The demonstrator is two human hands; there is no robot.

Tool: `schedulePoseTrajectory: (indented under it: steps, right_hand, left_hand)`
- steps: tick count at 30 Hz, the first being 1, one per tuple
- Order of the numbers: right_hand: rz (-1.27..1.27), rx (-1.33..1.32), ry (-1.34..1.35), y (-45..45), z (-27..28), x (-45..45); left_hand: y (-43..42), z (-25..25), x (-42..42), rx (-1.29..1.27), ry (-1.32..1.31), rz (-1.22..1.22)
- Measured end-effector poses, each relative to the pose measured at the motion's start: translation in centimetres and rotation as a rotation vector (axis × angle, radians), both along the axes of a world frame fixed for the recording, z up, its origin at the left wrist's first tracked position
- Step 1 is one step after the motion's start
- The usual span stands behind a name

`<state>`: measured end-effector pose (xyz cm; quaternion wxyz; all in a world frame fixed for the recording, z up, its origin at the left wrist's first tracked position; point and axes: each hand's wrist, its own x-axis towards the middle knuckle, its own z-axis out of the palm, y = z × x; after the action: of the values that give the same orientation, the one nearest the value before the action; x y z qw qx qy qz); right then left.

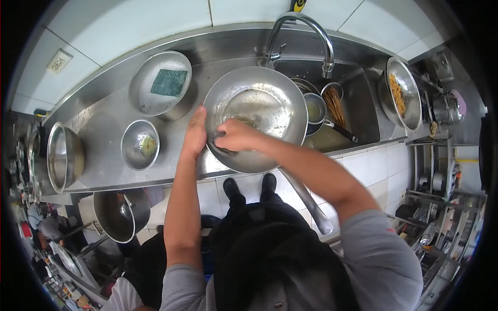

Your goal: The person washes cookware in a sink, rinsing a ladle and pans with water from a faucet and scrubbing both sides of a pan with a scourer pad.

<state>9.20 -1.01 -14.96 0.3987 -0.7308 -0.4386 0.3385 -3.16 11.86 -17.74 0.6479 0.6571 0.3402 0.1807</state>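
A large steel pan (pixel 280 98) with a long metal handle (pixel 311 207) rests at the sink's left edge, wet inside. My left hand (pixel 195 130) is closed on the left side of its rim, holding it. Inside the pan, my right hand (pixel 239 136) is closed around a dark scouring pad (pixel 223 149), pressed against the lower left wall. Much of the pad is hidden by the fingers. The handle slopes down toward my right side, under my right forearm.
A basin with a green scouring cloth (pixel 169 83), a small bowl (pixel 140 155) and another bowl (pixel 66 158) stand left. The sink (pixel 363 98) holds pans and a bundle of sticks (pixel 333 101) beneath a faucet (pixel 328 52). A bowl with orange food (pixel 398 98) stands right.
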Motion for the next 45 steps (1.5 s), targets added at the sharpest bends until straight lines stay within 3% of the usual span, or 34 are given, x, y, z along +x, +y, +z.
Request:
schedulePoseTrajectory:
  steps: [2, 3, 4, 6, 7, 8, 10, 12, 14, 15, 16, 18, 19, 22, 23, 26, 27, 29, 30, 32, 34, 36, 38, 40, 41, 43, 45]
  right_hand:
    - [0.197, -0.129, -0.202, -0.1, 0.9, 1.9]
    - [-0.007, -0.168, -0.157, 1.0, 2.4, 2.6]
    - [0.004, -0.169, -0.163, 1.7, 1.7, 2.0]
    - [-0.562, 0.194, -0.089, 2.8, 0.4, -0.5]
    - [-0.335, 0.042, -0.199, 1.9, 0.3, -2.1]
    - [-0.33, 0.042, -0.202, 1.6, 0.5, -1.5]
    - [0.504, -0.243, -0.127, -0.7, 1.9, 0.3]
    - [0.526, -0.32, -0.177, 0.3, 2.9, 2.5]
    - [-0.271, -0.083, 0.062, 1.7, 4.0, 3.7]
    - [-0.469, 0.152, 0.031, 2.5, 3.6, 3.0]
    - [-0.467, 0.146, 0.034, 2.4, 2.7, 1.2]
    - [-0.083, -0.047, -0.145, 1.1, 0.9, -2.5]
    - [0.252, -0.204, -0.104, 0.1, 1.4, -1.4]
    - [0.394, -0.387, -0.077, -0.7, 3.2, 2.5]
    - [0.14, -0.14, -0.081, -0.2, 1.6, 3.2]
    - [-0.539, 0.133, 0.003, 2.5, 3.2, 0.4]
    - [-0.542, 0.133, 0.004, 1.9, 2.4, -0.8]
    - [0.027, -0.038, -0.1, 0.3, 0.4, -2.8]
    - [0.028, -0.043, -0.102, -0.3, 0.9, -1.9]
    - [0.625, -0.484, -0.046, -1.3, 3.0, 1.3]
    - [0.504, -0.432, -0.121, 0.0, 3.9, 2.4]
    - [-0.415, 0.105, -0.029, 2.1, 2.0, 1.7]
    - [-0.561, 0.152, -0.092, 2.7, -0.1, -0.8]
    - [0.034, -0.168, -0.077, 1.0, 1.5, -3.1]
    - [0.027, -0.174, -0.074, 0.0, 2.6, -2.9]
    - [0.568, -0.681, 0.054, -2.4, 4.7, -0.9]
    - [0.55, -0.538, -0.048, -5.8, 4.7, -1.6]
  left_hand:
    - [-0.2, 1.0, -0.6, 0.048, -0.002, 0.021]
    - [-0.6, 1.9, -0.5, 0.076, 0.039, 0.014]
    - [-1.0, 2.5, -0.3, 0.102, 0.082, 0.003]
    - [-1.0, 2.2, -0.3, 0.085, 0.081, 0.014]
    - [-0.5, 1.4, -0.4, 0.103, 0.1, 0.025]
    - [0.0, 0.7, -0.4, 0.123, 0.112, 0.039]
    - [-0.8, 2.3, -0.5, 0.123, 0.123, 0.041]
    - [-0.9, 3.3, -0.4, 0.14, 0.126, 0.058]
    - [-1.0, 2.6, -0.2, 0.001, 0.029, 0.044]
    - [-1.0, 2.3, -0.2, -0.003, 0.029, 0.049]
    - [-0.8, 2.0, -0.2, 0.023, 0.007, 0.043]
    - [-0.3, 1.7, -0.2, 0.051, -0.014, 0.036]
    - [-0.3, 1.6, -0.4, 0.024, 0.007, 0.061]
    - [-0.6, 2.2, -0.5, -0.008, 0.037, 0.06]
    - [-0.5, 2.5, -0.5, -0.013, 0.052, 0.042]
    - [-0.7, 2.9, -0.4, 0.011, 0.043, 0.047]
    - [-0.5, 2.5, -0.5, 0.011, 0.044, 0.045]
    - [0.2, 1.2, -0.7, 0.104, 0.091, 0.095]
    - [0.0, 1.0, -0.7, 0.098, 0.09, 0.096]
    - [0.0, 1.0, -0.7, -0.053, -0.04, 0.049]
    - [0.0, 1.1, -0.5, -0.023, -0.022, 0.06]
    - [0.0, 0.8, -0.4, -0.004, 0.005, 0.072]
    - [0.4, 0.2, -0.5, 0.048, -0.023, 0.042]
    - [0.7, 0.5, -0.9, 0.059, 0.016, 0.078]
    - [0.5, 0.6, -1.1, 0.065, 0.053, 0.112]
    - [0.5, 1.0, -0.7, 0.103, 0.035, 0.101]
    - [0.3, 1.1, -0.8, 0.129, 0.032, 0.091]
